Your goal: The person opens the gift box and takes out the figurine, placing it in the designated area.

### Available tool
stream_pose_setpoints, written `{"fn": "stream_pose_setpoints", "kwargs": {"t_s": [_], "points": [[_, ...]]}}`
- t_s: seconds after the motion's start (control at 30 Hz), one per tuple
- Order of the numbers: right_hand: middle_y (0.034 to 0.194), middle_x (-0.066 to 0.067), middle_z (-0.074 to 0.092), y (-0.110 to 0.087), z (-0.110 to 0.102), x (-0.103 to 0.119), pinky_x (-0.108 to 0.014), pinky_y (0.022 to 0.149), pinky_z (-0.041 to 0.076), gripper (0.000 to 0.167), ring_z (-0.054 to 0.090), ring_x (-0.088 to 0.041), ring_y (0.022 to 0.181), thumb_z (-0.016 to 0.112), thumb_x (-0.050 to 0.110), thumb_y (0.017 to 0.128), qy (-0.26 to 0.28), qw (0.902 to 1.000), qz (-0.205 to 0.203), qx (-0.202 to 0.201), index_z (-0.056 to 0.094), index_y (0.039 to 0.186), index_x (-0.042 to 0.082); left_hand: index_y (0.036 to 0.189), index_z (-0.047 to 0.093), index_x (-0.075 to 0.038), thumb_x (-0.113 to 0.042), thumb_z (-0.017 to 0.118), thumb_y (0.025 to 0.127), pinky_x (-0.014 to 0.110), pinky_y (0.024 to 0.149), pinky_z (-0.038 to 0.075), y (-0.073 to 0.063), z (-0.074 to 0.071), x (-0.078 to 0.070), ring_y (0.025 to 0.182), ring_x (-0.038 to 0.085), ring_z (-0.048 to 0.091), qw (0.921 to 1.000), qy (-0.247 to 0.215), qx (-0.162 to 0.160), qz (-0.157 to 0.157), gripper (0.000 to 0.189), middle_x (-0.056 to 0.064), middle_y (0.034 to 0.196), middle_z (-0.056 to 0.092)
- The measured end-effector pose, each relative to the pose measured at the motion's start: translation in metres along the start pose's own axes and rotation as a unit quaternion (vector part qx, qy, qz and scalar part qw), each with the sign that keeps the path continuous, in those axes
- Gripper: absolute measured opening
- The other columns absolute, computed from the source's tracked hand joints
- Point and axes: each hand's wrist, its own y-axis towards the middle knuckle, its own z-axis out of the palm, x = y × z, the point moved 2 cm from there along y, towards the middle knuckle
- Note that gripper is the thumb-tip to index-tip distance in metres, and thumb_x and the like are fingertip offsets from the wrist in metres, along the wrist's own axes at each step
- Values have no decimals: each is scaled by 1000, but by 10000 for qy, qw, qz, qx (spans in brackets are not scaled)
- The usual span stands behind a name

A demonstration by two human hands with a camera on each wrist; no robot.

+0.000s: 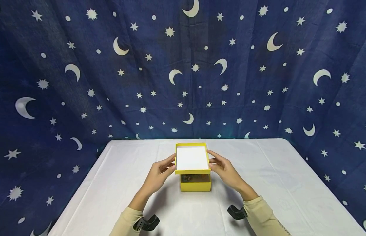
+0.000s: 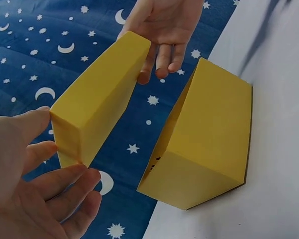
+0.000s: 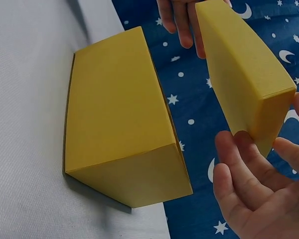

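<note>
A square yellow box lid (image 1: 192, 158) with a white inside faces up toward the head camera, raised over a yellow box (image 1: 195, 186). My left hand (image 1: 157, 173) grips the lid's left side between thumb and fingers. On the opposite side, my right hand (image 1: 227, 168) holds it the same way. The box stands open on the table, and a strip of dark, mixed contents (image 1: 196, 178) shows under the lid's near edge; the rest is hidden. Both wrist views show a gap between the lid (image 2: 97, 94) and the box (image 3: 119, 114).
A white cloth covers the table (image 1: 259, 183). Behind it and along both sides hangs a dark blue curtain (image 1: 159, 82) with white moons and stars. Black wrist cameras (image 1: 146, 223) sit on both sleeves, near the tabletop.
</note>
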Motion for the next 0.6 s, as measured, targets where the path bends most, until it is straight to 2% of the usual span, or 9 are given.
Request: {"fn": "stream_pose_setpoints", "kwargs": {"t_s": [0.17, 0.47, 0.6], "points": [[134, -27, 60, 0, 2, 2, -20, 91, 54, 58, 64, -6, 109, 57, 17, 104, -64, 9999, 65, 93, 36, 158, 10, 147, 51, -3, -19, 65, 100, 28, 101, 53, 0, -4, -1, 123, 33, 64, 9999, 34, 131, 57, 52, 14, 148, 56], [136, -29, 58, -1, 4, 4, -16, 95, 50, 58, 61, -38, 122, 57, 16, 104, -177, 9996, -56, 202, 36, 157, 6, 147, 51, -1, -17, 65, 99, 26, 100, 53, -1, -12, -1, 118, 27, 67, 9994, 97, 319, 38, 53, 14, 148, 57], [136, -29, 57, -1, 5, 4, -16, 95, 50, 58, 60, -39, 122, 57, 14, 104, -193, 9996, -64, 218, 37, 157, 6, 148, 50, 0, -17, 65, 99, 25, 100, 52, -1, -14, 0, 118, 29, 67, 9990, 115, 432, 57, 53, 16, 147, 57]]}}
